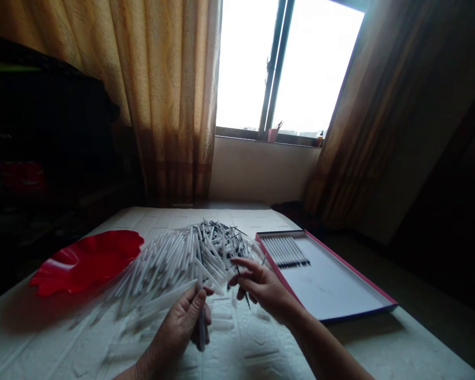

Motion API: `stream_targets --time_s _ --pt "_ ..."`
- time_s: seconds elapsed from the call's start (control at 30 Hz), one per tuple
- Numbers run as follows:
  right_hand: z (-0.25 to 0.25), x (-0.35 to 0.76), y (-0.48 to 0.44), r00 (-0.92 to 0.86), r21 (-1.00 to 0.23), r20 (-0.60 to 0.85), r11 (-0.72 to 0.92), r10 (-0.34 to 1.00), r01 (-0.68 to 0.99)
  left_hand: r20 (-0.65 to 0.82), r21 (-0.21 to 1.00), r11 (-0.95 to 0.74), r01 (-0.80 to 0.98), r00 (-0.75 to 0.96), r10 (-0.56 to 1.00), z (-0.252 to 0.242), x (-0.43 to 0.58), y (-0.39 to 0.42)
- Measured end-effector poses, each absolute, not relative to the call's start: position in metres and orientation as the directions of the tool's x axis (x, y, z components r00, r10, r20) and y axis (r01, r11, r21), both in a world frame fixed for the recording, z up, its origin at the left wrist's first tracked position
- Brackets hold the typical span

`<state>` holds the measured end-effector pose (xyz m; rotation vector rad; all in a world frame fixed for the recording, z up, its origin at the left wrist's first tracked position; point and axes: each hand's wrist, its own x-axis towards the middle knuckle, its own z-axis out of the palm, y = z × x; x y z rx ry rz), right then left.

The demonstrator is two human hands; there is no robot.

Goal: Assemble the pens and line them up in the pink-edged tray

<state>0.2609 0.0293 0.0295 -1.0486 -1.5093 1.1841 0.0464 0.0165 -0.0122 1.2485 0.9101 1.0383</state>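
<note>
My left hand [181, 317] is closed around a pale pen barrel [201, 330], held nearly upright in front of me. To its right, my right hand [263, 287] has bent fingers around a thin dark stick [247, 298] that looks like a pen refill. The two hands are apart. Beyond the left hand spreads a heap of white tubes [162, 258] like pen barrels. Behind both hands lies a pile of thin black-and-white pieces [221, 237], too tangled to tell apart.
A shallow box with red edges [352, 272] sits on the right, holding a row of white pens with black ends [285, 252]. A wavy-rimmed red bowl [89, 258] stands on the left of the pale tabletop [257, 343]. Curtains [174, 79] and a window are behind.
</note>
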Motion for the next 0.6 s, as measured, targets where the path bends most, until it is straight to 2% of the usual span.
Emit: stream_targets --time_s 0.13,0.23,0.37,0.6 --pt "0.029 0.26 0.031 -0.055 -0.968 0.172 0.158 0.984 -0.192 0.023 0.998 0.005 -0.063 0.423 0.906 -0.025 0.054 0.009" --pt "0.033 0.256 0.029 0.052 -0.93 0.21 0.216 0.976 -0.297 0.039 0.999 -0.029 -0.028 0.49 0.871 -0.03 0.055 0.003" --pt "0.043 0.249 0.024 0.189 -0.88 0.277 0.328 0.942 -0.345 0.085 0.993 -0.113 0.021 0.528 0.845 -0.03 0.052 0.0" --pt "0.055 0.239 0.013 0.164 -0.888 0.295 0.333 0.941 -0.316 0.136 0.979 -0.196 0.056 0.536 0.833 -0.026 0.053 -0.002"
